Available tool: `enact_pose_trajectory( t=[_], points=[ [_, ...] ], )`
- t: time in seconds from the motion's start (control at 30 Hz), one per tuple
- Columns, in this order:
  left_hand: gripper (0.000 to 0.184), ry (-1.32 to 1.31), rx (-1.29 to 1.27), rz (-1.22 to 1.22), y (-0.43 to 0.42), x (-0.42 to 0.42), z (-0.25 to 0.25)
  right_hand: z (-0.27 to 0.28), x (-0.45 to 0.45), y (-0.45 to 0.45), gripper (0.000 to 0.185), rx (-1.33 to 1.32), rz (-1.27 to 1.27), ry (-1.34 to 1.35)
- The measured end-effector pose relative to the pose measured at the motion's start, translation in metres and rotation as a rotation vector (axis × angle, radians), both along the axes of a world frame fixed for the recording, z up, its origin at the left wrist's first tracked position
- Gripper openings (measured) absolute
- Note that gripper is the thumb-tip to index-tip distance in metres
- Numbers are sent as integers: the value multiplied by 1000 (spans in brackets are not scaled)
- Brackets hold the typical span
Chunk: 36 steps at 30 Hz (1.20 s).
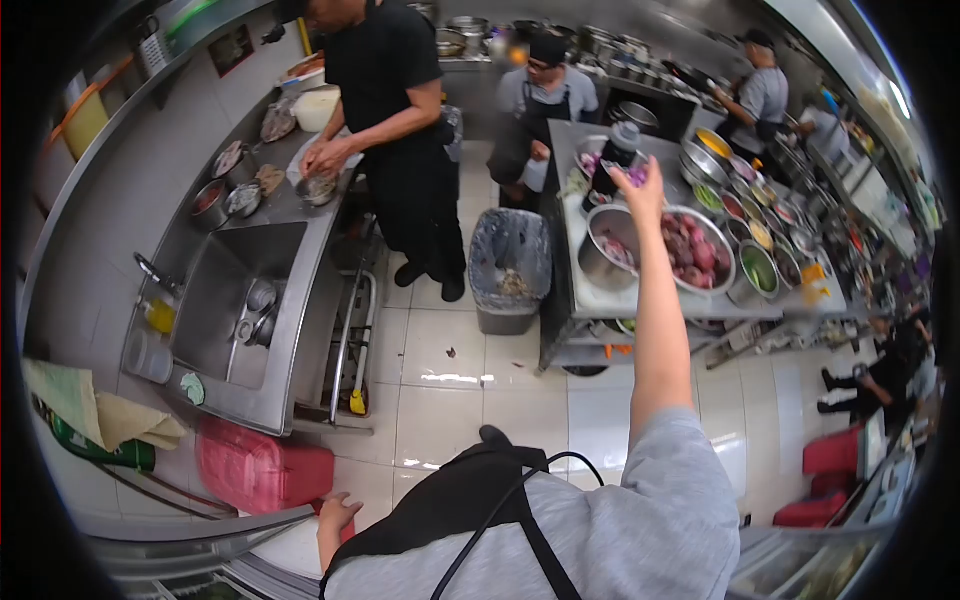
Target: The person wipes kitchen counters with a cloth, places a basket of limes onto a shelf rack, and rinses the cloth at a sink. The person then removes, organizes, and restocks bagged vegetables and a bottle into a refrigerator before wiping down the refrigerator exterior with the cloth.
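Note:
My right arm reaches forward over the steel worktable (pixel 650 311). My right hand (pixel 643 188) is at a dark bottle with a grey cap (pixel 622 138), thumb and fingers apart; purple onion pieces show in the gap between them. Below it stand a deep steel pot (pixel 608 262) with reddish pieces inside and a wide bowl of red onions (pixel 697 250). Low at the left, my left hand (pixel 340 514) has its fingers stretched out beside a red plastic bin (pixel 265 465), near a white surface (pixel 285 545). No object shows in it.
A lined grey trash bin (pixel 510 270) stands in the aisle. On the left is a steel sink (pixel 240 300) holding dishes. A co-worker in black (pixel 390 130) works over a bowl there. Another co-worker (pixel 545 100) stands behind the worktable, with several containers (pixel 758 270) to the right.

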<state>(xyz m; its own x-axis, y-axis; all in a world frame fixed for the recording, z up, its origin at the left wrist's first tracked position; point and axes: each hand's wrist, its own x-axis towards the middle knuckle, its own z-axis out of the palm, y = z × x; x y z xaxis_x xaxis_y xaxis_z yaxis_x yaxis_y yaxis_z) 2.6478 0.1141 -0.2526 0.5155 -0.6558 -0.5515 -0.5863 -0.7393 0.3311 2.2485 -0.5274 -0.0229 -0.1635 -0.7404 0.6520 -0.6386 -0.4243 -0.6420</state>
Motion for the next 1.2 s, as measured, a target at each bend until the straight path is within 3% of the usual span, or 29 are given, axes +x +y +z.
enact_pose_trajectory(
  t=[0.07, 0.13, 0.27, 0.33, 0.37, 0.4, 0.43, 0.47, 0.53, 0.6, 0.63, 0.67, 0.7, 0.77, 0.93, 0.97, 1.03, 1.07, 1.2],
  points=[
    [55, 47, 34, 139, 2, 0, -7, -7, -4, -68, 100, 52, -183, 12],
    [58, -11, 57, 123, 4, -4, -18, -8, 0, -109, 104, 68, -206, -17],
    [57, -45, 98, 165, -24, -23, -16, -10, 18, -134, 90, 162, -178, 8],
    [59, -13, 40, 195, -42, -37, -10, -17, 23, -143, 85, 117, -374, 412],
    [60, -1, 9, 176, -50, -42, -5, 5, 36, -118, 86, 210, -288, 377],
    [58, -29, -28, 181, -52, -43, -17, -33, 23, -161, 76, -110, -321, 337],
    [59, -37, -30, 179, -56, -45, -26, -41, 17, -175, 74, -108, -296, 331],
    [58, -31, 15, 234, -71, -53, 1, -45, 9, -191, 82, -36, -274, 359],
    [51, -60, 24, 290, -72, -61, 2, -65, -11, -262, 76, -164, 81, 252],
    [50, -72, 39, 422, -64, -76, 11, 36, 69, -104, 85, -560, 298, -163],
    [50, -45, 70, 446, -58, -79, 10, 45, 70, -108, 83, -723, 113, 84],
    [50, -16, 101, 455, -50, -79, 10, 62, 90, -88, 85, -571, 452, -231],
    [50, -27, 99, 498, -43, -83, 12, 80, 101, -73, 86, -673, 315, -34],
    [51, -21, 125, 566, -29, -94, 8, 113, 136, -23, 87, -682, 509, -193],
    [55, 19, 105, 770, 26, -131, -2, 152, 223, 108, 89, -455, 1162, -566],
    [55, 17, 102, 796, 41, -139, -7, 153, 235, 122, 87, -535, 1120, -379],
    [55, 50, 104, 926, 71, -160, -18, 157, 268, 183, 85, -130, 1594, -656],
    [55, 36, 93, 966, 87, -173, -16, 157, 288, 210, 85, -127, 1615, -658],
    [50, 31, 57, 1129, 172, -234, -79, 150, 356, 329, 75, 77, 2162, -745]
  ],
)
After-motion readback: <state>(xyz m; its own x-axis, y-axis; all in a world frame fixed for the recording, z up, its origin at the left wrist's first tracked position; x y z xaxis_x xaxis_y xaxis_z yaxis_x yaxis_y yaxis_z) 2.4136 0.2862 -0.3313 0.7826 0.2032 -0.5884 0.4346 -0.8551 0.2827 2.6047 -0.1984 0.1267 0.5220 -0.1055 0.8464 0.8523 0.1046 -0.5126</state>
